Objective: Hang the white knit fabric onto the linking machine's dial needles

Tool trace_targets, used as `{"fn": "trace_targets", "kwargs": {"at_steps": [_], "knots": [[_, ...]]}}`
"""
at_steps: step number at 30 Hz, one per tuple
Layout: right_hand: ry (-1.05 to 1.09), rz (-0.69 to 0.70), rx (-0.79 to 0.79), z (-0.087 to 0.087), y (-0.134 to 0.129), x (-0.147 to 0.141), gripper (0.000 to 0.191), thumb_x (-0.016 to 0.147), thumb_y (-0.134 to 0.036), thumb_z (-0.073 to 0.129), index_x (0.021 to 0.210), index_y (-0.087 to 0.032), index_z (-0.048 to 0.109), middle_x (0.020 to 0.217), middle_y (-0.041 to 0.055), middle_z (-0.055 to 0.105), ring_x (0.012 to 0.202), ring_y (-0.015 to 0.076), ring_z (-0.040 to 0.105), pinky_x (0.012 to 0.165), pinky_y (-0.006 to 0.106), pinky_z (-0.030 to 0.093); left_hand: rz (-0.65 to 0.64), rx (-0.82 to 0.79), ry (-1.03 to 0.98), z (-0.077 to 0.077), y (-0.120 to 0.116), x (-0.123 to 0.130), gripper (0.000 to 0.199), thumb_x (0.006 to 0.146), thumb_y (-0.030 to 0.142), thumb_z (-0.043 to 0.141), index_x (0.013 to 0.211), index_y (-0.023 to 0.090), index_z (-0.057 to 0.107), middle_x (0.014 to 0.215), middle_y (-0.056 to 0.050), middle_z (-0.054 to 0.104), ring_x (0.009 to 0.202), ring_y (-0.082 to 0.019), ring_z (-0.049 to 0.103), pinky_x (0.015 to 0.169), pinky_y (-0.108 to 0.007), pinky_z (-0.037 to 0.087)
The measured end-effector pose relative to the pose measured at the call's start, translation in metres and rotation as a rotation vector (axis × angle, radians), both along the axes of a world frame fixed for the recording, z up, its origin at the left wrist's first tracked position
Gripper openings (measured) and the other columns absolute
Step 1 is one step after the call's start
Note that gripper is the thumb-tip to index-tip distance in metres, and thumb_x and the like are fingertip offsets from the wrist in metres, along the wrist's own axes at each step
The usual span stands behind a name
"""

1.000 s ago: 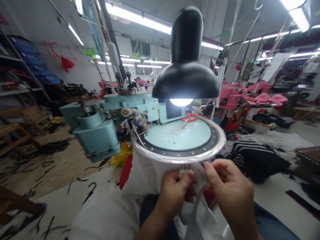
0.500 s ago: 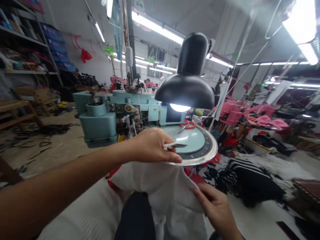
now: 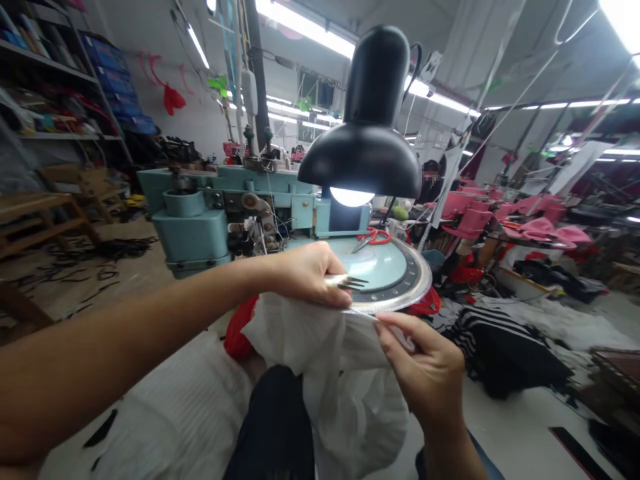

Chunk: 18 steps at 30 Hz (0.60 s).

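White knit fabric [image 3: 320,373] — bunched in loose folds, its upper edge meeting the metal rim of the round dial [image 3: 373,263] of a teal linking machine [image 3: 190,233], the rest hanging down over a dark trouser leg [image 3: 273,427]. Right hand [image 3: 425,367]: thumb and forefinger pressed together, pinching a fold of the fabric just below the rim. Left hand [image 3: 305,273]: fingers curled, closed on a small metal fork-like tool [image 3: 351,283], tines pointing right over the dial; the hand sits directly on top of the fabric. Red-handled scissors [image 3: 373,240] lie on the dial, under a black desk lamp [image 3: 363,147] — a red plastic bag [image 3: 240,330] behind the fabric.
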State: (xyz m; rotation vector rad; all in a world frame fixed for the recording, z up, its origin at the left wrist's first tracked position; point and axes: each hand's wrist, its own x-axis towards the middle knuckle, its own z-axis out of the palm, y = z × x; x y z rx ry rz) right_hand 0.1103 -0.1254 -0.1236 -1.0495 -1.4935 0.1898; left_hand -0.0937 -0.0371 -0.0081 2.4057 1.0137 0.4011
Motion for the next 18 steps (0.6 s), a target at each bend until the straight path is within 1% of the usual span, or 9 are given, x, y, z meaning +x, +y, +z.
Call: {"fn": "trace_targets", "kwargs": {"at_steps": [4, 8, 10, 11, 13, 14, 15, 16, 18], "knots": [[-0.003, -0.123, -0.061, 0.006, -0.002, -0.004, 0.010, 0.082, -0.030, 0.072, 0.080, -0.020, 0.071, 0.060, -0.0046, 0.061, 0.046, 0.0079, 0.049, 0.044, 0.018, 0.041, -0.017, -0.095, 0.126, 0.006, 0.003, 0.013, 0.024, 0.067, 0.040, 0.071, 0.071, 0.016, 0.072, 0.057, 0.003, 0.059, 0.053, -0.011, 0.050, 0.049, -0.022, 0.032], [0.028, -0.213, -0.148, 0.016, -0.001, -0.002, 0.019, 0.080, -0.037, 0.072, 0.074, -0.019, 0.068, 0.060, -0.0039, 0.059, 0.049, 0.0089, 0.048, 0.048, 0.020, 0.040, -0.003, -0.072, 0.124, 0.006, 0.005, 0.022, 0.020, 0.066, 0.037, 0.070, 0.064, 0.017, 0.068, 0.054, 0.004, 0.056, 0.051, -0.011, 0.047, 0.047, -0.023, 0.030], [0.072, -0.222, -0.185, 0.014, 0.003, 0.009, 0.021, 0.078, -0.040, 0.072, 0.073, -0.019, 0.068, 0.061, -0.0030, 0.060, 0.052, 0.0103, 0.049, 0.051, 0.021, 0.041, 0.003, -0.075, 0.130, 0.006, 0.005, 0.026, 0.021, 0.066, 0.038, 0.070, 0.063, 0.017, 0.067, 0.052, 0.004, 0.054, 0.050, -0.011, 0.045, 0.046, -0.024, 0.029], [0.120, -0.204, -0.228, 0.008, 0.005, 0.017, 0.021, 0.075, -0.040, 0.074, 0.075, -0.019, 0.069, 0.063, -0.0023, 0.061, 0.054, 0.0111, 0.050, 0.053, 0.021, 0.042, 0.002, -0.069, 0.139, 0.006, 0.005, 0.028, 0.019, 0.066, 0.036, 0.069, 0.063, 0.018, 0.066, 0.052, 0.005, 0.054, 0.050, -0.011, 0.045, 0.046, -0.024, 0.028], [0.239, -0.126, -0.375, -0.014, 0.009, 0.033, 0.026, 0.066, -0.041, 0.080, 0.077, -0.019, 0.071, 0.067, -0.0007, 0.063, 0.058, 0.0130, 0.052, 0.054, 0.022, 0.043, -0.030, -0.031, 0.153, 0.006, 0.005, 0.031, 0.013, 0.067, 0.030, 0.066, 0.064, 0.018, 0.065, 0.054, 0.004, 0.055, 0.051, -0.011, 0.046, 0.046, -0.024, 0.028], [0.308, -0.067, -0.489, -0.029, 0.009, 0.040, 0.029, 0.060, -0.041, 0.083, 0.075, -0.018, 0.071, 0.065, -0.0004, 0.063, 0.058, 0.0138, 0.053, 0.053, 0.023, 0.043, -0.062, -0.013, 0.157, 0.007, 0.006, 0.032, 0.010, 0.068, 0.027, 0.064, 0.065, 0.018, 0.066, 0.056, 0.004, 0.057, 0.052, -0.011, 0.048, 0.047, -0.024, 0.029], [0.341, -0.011, -0.576, -0.046, 0.008, 0.045, 0.032, 0.057, -0.044, 0.083, 0.066, -0.017, 0.068, 0.058, -0.0009, 0.059, 0.053, 0.0137, 0.050, 0.048, 0.023, 0.042, -0.091, -0.001, 0.160, 0.008, 0.006, 0.032, 0.009, 0.068, 0.026, 0.064, 0.067, 0.018, 0.066, 0.058, 0.004, 0.058, 0.053, -0.012, 0.049, 0.048, -0.023, 0.030], [0.351, 0.036, -0.626, -0.063, 0.006, 0.049, 0.038, 0.057, -0.050, 0.081, 0.058, -0.017, 0.063, 0.051, -0.0020, 0.053, 0.047, 0.0130, 0.046, 0.044, 0.024, 0.040, -0.112, -0.001, 0.159, 0.009, 0.006, 0.033, 0.009, 0.069, 0.026, 0.064, 0.069, 0.018, 0.067, 0.060, 0.003, 0.060, 0.055, -0.012, 0.051, 0.049, -0.023, 0.031], [0.375, 0.133, -0.683, -0.092, -0.001, 0.054, 0.051, 0.059, -0.064, 0.076, 0.056, -0.018, 0.055, 0.050, -0.0023, 0.051, 0.045, 0.0126, 0.045, 0.045, 0.026, 0.043, -0.134, -0.034, 0.142, 0.009, 0.006, 0.032, 0.012, 0.071, 0.030, 0.068, 0.074, 0.018, 0.069, 0.065, 0.002, 0.063, 0.061, -0.013, 0.055, 0.054, -0.022, 0.035]]}}
